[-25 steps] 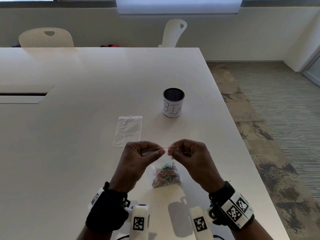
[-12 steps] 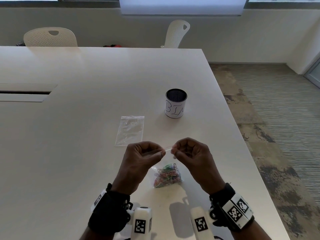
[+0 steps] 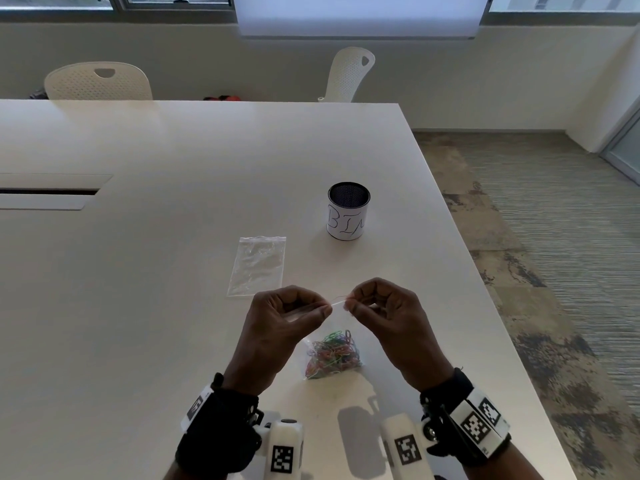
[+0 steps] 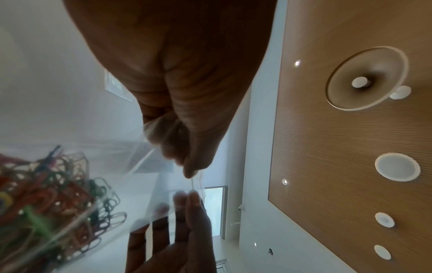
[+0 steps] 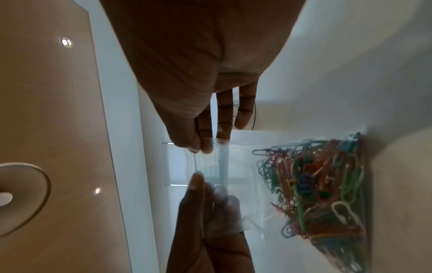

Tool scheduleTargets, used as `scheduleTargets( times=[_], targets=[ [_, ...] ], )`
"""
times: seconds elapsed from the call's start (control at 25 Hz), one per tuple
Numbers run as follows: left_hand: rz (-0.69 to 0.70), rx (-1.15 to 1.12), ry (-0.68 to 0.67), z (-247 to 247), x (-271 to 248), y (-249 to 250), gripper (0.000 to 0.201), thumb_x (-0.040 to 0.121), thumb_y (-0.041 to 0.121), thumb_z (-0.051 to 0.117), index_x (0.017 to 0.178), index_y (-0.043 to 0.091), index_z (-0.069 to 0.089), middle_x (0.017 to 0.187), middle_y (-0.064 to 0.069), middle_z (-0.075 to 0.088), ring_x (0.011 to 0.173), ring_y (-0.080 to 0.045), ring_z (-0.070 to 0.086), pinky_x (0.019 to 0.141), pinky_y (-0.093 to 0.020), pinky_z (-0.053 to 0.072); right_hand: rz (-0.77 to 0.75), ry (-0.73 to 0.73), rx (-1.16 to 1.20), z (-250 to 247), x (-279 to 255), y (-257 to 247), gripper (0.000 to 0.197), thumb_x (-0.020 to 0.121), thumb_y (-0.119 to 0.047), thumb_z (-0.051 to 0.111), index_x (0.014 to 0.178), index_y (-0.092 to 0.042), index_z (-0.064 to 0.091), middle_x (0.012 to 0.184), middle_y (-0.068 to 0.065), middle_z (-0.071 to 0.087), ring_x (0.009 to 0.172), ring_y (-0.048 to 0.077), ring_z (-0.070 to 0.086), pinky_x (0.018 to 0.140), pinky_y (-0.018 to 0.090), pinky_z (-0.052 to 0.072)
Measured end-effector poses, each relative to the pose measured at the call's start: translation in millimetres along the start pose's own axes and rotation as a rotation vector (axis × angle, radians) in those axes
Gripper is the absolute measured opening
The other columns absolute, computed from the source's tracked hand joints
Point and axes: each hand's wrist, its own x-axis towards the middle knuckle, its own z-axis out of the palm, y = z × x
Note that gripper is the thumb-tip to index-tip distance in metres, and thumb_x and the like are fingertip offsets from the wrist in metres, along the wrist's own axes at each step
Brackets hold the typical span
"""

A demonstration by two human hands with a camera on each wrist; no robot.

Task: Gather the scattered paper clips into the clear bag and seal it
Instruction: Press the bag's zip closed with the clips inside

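Note:
A clear bag [image 3: 313, 344] hangs just above the white table [image 3: 138, 271], with a bunch of coloured paper clips [image 3: 334, 355] heaped in its bottom. My left hand [image 3: 320, 308] pinches the bag's top strip on the left, and my right hand [image 3: 349, 303] pinches it on the right, fingertips a short gap apart. In the left wrist view my left hand [image 4: 190, 174] pinches the strip, with the clips [image 4: 53, 201] at lower left. The right wrist view shows my right hand [image 5: 198, 149] pinching the strip and the clips [image 5: 313, 186] at right.
A second, empty clear bag [image 3: 258, 265] lies flat on the table beyond my hands. A black mesh cup [image 3: 347, 211] with a white label stands farther right. The table's right edge [image 3: 485, 306] drops to carpet. Two white chairs [image 3: 98, 81] stand at the far side.
My hands and the bag have stayed in nearly the same place; the pinching fingertips sit slightly differently along the top strip.

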Motion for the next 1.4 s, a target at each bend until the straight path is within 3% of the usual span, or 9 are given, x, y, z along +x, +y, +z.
scheduleTargets(
  times=[0.2, 0.4, 0.56, 0.84, 0.96, 1.04, 1.12, 1.28, 1.4],
  targets=[
    [-0.017, -0.009, 0.069, -8.9, -4.2, -4.2, 0.007, 0.083, 0.013, 0.086, 0.087, 0.018, 0.082, 0.089, -0.01, 0.081, 0.091, -0.035, 0.076, 0.09, -0.046, 0.062, 0.021, -0.014, 0.066, -4.9, 0.5, 1.5, 0.005, 0.093, -0.009, 0.074, 0.097, -0.011, 0.071, 0.093, 0.011, 0.074, 0.085, 0.025, 0.068, 0.083, 0.041, 0.055],
    [0.031, 0.047, 0.054, -4.6, -3.1, -3.6, 0.007, 0.083, 0.013, 0.087, 0.088, 0.015, 0.082, 0.086, -0.005, 0.081, 0.086, -0.022, 0.077, 0.087, -0.038, 0.062, -0.018, -0.133, -0.066, 6.2, 8.3, -0.3, 0.006, 0.092, -0.017, 0.077, 0.097, -0.018, 0.075, 0.092, 0.003, 0.077, 0.085, 0.021, 0.07, 0.079, 0.041, 0.056],
    [0.003, 0.001, 0.113, -8.0, -5.2, -3.7, 0.016, 0.076, 0.024, 0.088, 0.088, 0.014, 0.083, 0.086, -0.007, 0.082, 0.087, -0.029, 0.078, 0.089, -0.045, 0.063, -0.029, -0.077, -0.076, 8.5, 12.6, 2.1, 0.004, 0.091, -0.016, 0.078, 0.088, -0.018, 0.075, 0.085, 0.005, 0.076, 0.085, 0.035, 0.068, 0.082, 0.054, 0.054],
    [0.107, 0.196, 0.13, -15.0, -2.8, -8.5, 0.013, 0.083, 0.023, 0.087, 0.073, 0.023, 0.078, 0.08, 0.0, 0.073, 0.074, -0.028, 0.062, 0.071, -0.048, 0.052, 0.044, -0.041, 0.05, 2.0, 12.5, 3.2, 0.003, 0.086, -0.014, 0.082, 0.089, -0.014, 0.081, 0.091, 0.008, 0.081, 0.093, 0.033, 0.075, 0.091, 0.049, 0.057],
    [0.157, 0.188, 0.036, -11.3, -3.1, -2.2, 0.009, 0.086, 0.024, 0.083, 0.08, 0.023, 0.077, 0.09, 0.001, 0.074, 0.087, -0.02, 0.069, 0.083, -0.044, 0.057, 0.11, -0.16, 0.129, -11.4, 12.2, 5.0, 0.027, 0.086, -0.012, 0.081, 0.112, -0.011, 0.075, 0.111, 0.009, 0.079, 0.105, 0.024, 0.075, 0.096, 0.039, 0.059],
    [0.181, 0.183, -0.029, -8.4, -2.2, 3.5, 0.007, 0.086, 0.023, 0.082, 0.085, 0.018, 0.078, 0.1, 0.0, 0.076, 0.096, -0.022, 0.072, 0.091, -0.042, 0.057, 0.189, -0.347, 0.127, -21.1, 10.3, 10.5, 0.054, 0.083, -0.012, 0.085, 0.132, -0.019, 0.065, 0.128, 0.007, 0.072, 0.118, 0.025, 0.071, 0.1, 0.046, 0.059],
    [0.172, 0.128, -0.059, -6.1, -0.6, 8.4, 0.008, 0.086, 0.018, 0.082, 0.086, 0.011, 0.077, 0.103, -0.004, 0.078, 0.097, -0.025, 0.074, 0.094, -0.047, 0.059, 0.212, -0.454, 0.067, -23.2, 7.0, 14.6, 0.062, 0.079, -0.007, 0.088, 0.134, -0.021, 0.063, 0.128, 0.005, 0.071, 0.117, 0.026, 0.071, 0.1, 0.051, 0.059],
    [0.118, -0.041, -0.024, -5.7, 3.8, 16.7, 0.008, 0.085, 0.01, 0.084, 0.084, 0.007, 0.077, 0.095, -0.011, 0.079, 0.088, -0.036, 0.076, 0.091, -0.052, 0.06, 0.11, -0.464, -0.037, -7.8, 5.0, 16.1, 0.044, 0.083, -0.004, 0.084, 0.124, -0.011, 0.07, 0.117, 0.006, 0.075, 0.107, 0.022, 0.074, 0.096, 0.037, 0.06],
    [0.09, -0.152, 0.079, -10.3, 8.2, 21.2, 0.007, 0.081, 0.004, 0.083, 0.087, 0.004, 0.08, 0.091, -0.014, 0.079, 0.081, -0.028, 0.076, 0.085, -0.038, 0.061, 0.104, -0.422, 0.005, 1.7, 11.5, 17.3, 0.031, 0.088, -0.003, 0.079, 0.118, -0.002, 0.072, 0.113, 0.013, 0.078, 0.106, 0.028, 0.075, 0.096, 0.038, 0.06]
  ],
)
